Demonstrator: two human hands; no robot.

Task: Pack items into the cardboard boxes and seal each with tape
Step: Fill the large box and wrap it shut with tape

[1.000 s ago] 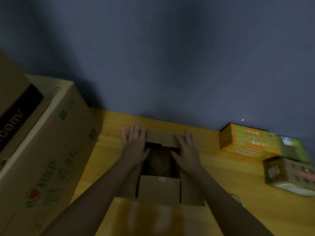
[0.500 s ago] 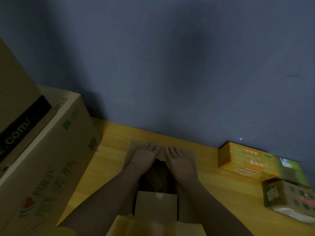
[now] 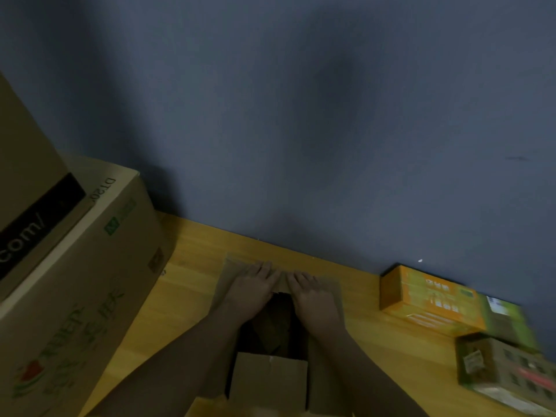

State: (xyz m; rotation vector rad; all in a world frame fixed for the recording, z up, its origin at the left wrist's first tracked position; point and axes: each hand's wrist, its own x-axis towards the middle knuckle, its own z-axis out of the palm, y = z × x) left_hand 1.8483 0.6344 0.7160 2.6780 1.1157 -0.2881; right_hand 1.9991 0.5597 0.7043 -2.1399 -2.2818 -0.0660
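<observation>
**A:** Both hands have slid forward and inward since a second ago. They lay spread on the side flaps then, well apart; now the fingertips nearly meet over the far flap.

**B:** What are the fingers doing?

**A:** The left hand (image 3: pixel 251 288) has its fingers laid fairly straight and flat, pressing down on cardboard. The right hand (image 3: pixel 313 293) mirrors it. Neither seems to curl round or pinch anything; they push rather than grip, though the dim light hides the thumbs.

**B:** And what does that mean for the job?

**A:** I'd judge it as flap-folding before sealing. The far flap (image 3: pixel 281 282) is pinned under both sets of fingertips, the side flaps are drawn in under the palms, and the near flap (image 3: pixel 270 377) still stands open toward the person.

**B:** So the box isn't closed.

**A:** No. The small cardboard box (image 3: pixel 326 299) sits on the yellow wooden table (image 3: pixel 192 266), close to the blue wall, directly in front of the person. A dark gap shows between the wrists, with brown cardboard shapes inside; I cannot tell what they are.

**B:** Around it?

**A:** A large printed carton (image 3: pixel 81 284) to the left, an orange packet (image 3: pixel 427 296) and a greenish packet (image 3: pixel 505 368) to the right, well apart from the box. I see no tape on the flaps.
</observation>
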